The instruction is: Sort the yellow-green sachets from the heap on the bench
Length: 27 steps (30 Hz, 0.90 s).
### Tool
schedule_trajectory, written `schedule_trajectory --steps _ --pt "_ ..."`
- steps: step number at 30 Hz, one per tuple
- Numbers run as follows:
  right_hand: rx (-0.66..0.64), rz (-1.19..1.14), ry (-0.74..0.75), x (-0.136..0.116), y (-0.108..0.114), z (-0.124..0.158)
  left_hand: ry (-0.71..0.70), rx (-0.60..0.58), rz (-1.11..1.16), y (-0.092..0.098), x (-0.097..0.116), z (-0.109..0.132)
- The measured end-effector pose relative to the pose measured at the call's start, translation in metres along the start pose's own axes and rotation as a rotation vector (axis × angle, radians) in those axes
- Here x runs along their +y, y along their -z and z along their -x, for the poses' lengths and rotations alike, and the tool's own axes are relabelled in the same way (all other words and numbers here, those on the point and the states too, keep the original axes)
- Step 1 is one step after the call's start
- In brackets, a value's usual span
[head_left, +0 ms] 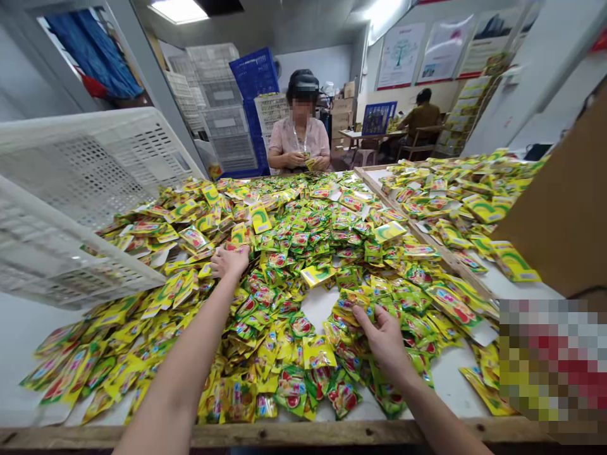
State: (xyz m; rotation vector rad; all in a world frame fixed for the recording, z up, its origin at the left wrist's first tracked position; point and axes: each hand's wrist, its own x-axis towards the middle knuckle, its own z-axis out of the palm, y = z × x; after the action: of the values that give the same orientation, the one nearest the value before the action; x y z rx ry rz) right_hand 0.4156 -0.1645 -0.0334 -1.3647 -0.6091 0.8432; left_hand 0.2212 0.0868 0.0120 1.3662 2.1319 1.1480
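My left hand (230,261) reaches into the pile left of centre, its fingers curled at a small yellow box (239,235) with red print; the fingertips are partly hidden. Between thumb and fingers, my right hand (386,338) holds a yellow packet (351,306) above the near right part of the pile. Green packets (308,224) with red fruit pictures are heaped in the middle. Yellow packets (318,352) lie nearer to me. Flat yellow cartons (260,218) are scattered among them, and one carton (317,275) lies between my hands.
A white plastic crate (142,136) lies tilted at the left. Wooden strips edge the white table (322,303) in front and divide it (427,237) at right. A cardboard box (564,202) stands at right. Across the table a person (298,136) handles packets; another person (422,120) sits farther back.
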Motion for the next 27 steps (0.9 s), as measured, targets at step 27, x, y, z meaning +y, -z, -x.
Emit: schedule_trajectory --steps 27 --pt "-0.370 0.679 0.744 -0.033 0.017 0.040 -0.574 -0.519 0.403 0.045 -0.046 0.195"
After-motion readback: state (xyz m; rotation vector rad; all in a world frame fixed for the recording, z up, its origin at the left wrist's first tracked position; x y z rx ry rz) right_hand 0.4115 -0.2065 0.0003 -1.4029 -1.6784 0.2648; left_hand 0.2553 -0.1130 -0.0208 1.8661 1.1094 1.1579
